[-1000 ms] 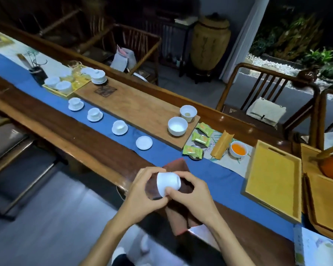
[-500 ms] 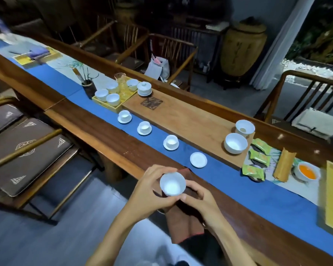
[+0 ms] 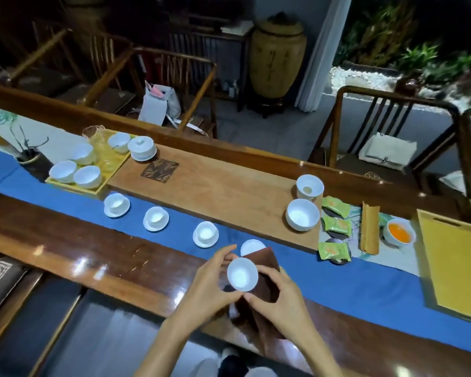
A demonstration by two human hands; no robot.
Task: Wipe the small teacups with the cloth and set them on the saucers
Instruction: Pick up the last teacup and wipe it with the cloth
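Observation:
A small white teacup (image 3: 242, 274) is upright between my hands, over the table's near edge. My left hand (image 3: 211, 284) grips its left side. My right hand (image 3: 276, 297) holds the dark brown cloth (image 3: 264, 289) under and beside the cup. Just beyond, an empty white saucer (image 3: 250, 245) lies on the blue runner (image 3: 365, 284), partly hidden by the cloth. Three cups on saucers stand in a row to the left: one (image 3: 206, 234), another (image 3: 156, 218), the farthest (image 3: 116, 204).
A yellow tray (image 3: 93, 187) at the far left holds several white cups and a glass pitcher (image 3: 97, 137). A lidded gaiwan (image 3: 142, 148) and two white bowls (image 3: 302, 214) sit on the wooden tea board (image 3: 223, 191). Green packets (image 3: 333, 250) and a yellow tray (image 3: 452, 262) lie right.
The cup turned from mouth-sideways to mouth-up in my hands, and both hands with cup and cloth moved forward toward the empty saucer. The view swung back and forth.

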